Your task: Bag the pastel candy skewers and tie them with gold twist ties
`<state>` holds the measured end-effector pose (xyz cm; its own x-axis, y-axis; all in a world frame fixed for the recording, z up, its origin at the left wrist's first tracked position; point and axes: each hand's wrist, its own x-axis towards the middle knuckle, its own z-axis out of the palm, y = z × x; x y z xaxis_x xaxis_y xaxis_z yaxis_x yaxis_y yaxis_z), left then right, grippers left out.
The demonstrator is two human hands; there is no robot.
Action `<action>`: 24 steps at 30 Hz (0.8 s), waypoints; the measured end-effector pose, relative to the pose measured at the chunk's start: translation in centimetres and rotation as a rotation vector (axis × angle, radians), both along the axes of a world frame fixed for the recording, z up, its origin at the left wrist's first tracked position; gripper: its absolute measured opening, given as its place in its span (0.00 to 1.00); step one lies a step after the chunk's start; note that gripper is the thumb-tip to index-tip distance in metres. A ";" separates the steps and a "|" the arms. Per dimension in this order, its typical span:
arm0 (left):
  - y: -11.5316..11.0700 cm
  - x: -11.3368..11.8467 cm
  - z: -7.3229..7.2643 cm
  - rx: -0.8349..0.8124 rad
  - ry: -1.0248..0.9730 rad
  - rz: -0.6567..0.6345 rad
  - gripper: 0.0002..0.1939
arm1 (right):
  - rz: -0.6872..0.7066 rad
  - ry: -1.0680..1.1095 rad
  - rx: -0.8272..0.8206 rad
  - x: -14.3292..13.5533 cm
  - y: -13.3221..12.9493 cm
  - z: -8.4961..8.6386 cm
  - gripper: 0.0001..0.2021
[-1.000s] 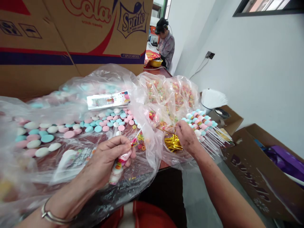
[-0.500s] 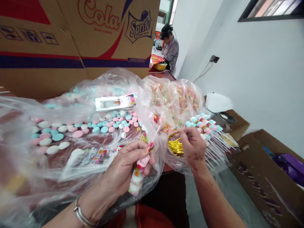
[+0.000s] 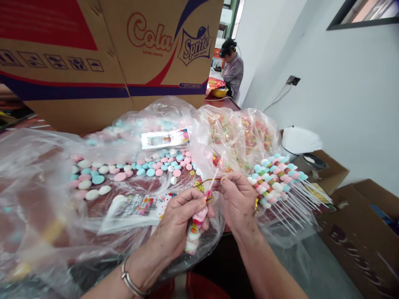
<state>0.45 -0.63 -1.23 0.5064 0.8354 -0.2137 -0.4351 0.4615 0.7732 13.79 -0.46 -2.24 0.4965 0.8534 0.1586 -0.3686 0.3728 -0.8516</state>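
My left hand [image 3: 187,218] is closed around a wrapped candy skewer [image 3: 193,238]. Its white stick [image 3: 214,178] points up and away, and the printed wrapper is gathered at the thumb. A gold twist tie [image 3: 204,181] is pinched in the fingers of my right hand [image 3: 238,199] and arcs across near the stick. Whether it loops fully round the wrapper neck I cannot tell. Beyond my right hand lies a pile of candy skewers [image 3: 277,176] with bare sticks. Printed wrappers [image 3: 137,209] lie flat to the left of my left hand.
Pink, blue and white candies [image 3: 152,162] lie loose on plastic sheeting. Behind are another wrapper stack [image 3: 165,139], bags of coloured gummies [image 3: 243,131] and a large carton [image 3: 149,62]. An open cardboard box [image 3: 358,236] stands right. A person [image 3: 233,68] sits farther back.
My right hand has moved left from the gold tie bundle to the candy skewer, bringing a gold twist tie. My left hand still grips the skewer. The view has shifted slightly.
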 end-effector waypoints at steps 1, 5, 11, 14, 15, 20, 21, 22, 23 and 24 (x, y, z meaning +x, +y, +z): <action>0.2 -0.1 0.0 0.001 -0.010 0.024 0.07 | 0.055 0.042 -0.014 -0.6 -0.2 0.0 0.04; 0.8 -0.5 -0.3 -0.010 -0.035 0.106 0.06 | 0.212 0.147 -0.076 -2.3 -0.7 -0.3 0.05; 1.2 -1.2 -0.4 0.025 -0.006 0.196 0.07 | 0.236 0.075 -0.177 -2.7 -0.7 -1.7 0.06; 1.5 -1.6 -0.2 0.056 0.047 0.228 0.07 | 0.243 -0.172 -0.223 -2.1 -0.8 -2.2 0.04; 1.6 -1.7 -0.1 0.054 0.068 0.228 0.07 | 0.241 -0.287 -0.224 -1.9 -0.9 -2.2 0.04; 2.2 -2.0 -0.2 0.028 0.128 0.210 0.08 | 0.150 -0.811 -0.125 -0.7 -1.0 -1.2 0.08; 2.2 -2.0 -0.3 0.025 0.142 0.206 0.07 | 0.160 -0.884 -0.116 -0.5 -1.0 -0.9 0.08; 2.2 -2.0 -0.4 0.024 0.157 0.198 0.07 | 0.182 -0.945 -0.116 -0.5 -1.0 -0.7 0.08; 2.3 -2.0 -0.5 0.028 0.174 0.185 0.07 | 0.206 -0.992 -0.118 -0.4 -0.9 -0.6 0.08; 2.3 -2.0 -0.6 0.036 0.191 0.170 0.07 | 0.220 -1.023 -0.118 -0.3 -0.8 -0.6 0.09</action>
<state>-1.58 1.62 -1.85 0.3111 0.9140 -0.2605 -0.3487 0.3648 0.8634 13.45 -1.31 -2.83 0.0050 0.9458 0.3247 0.4971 0.2794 -0.8215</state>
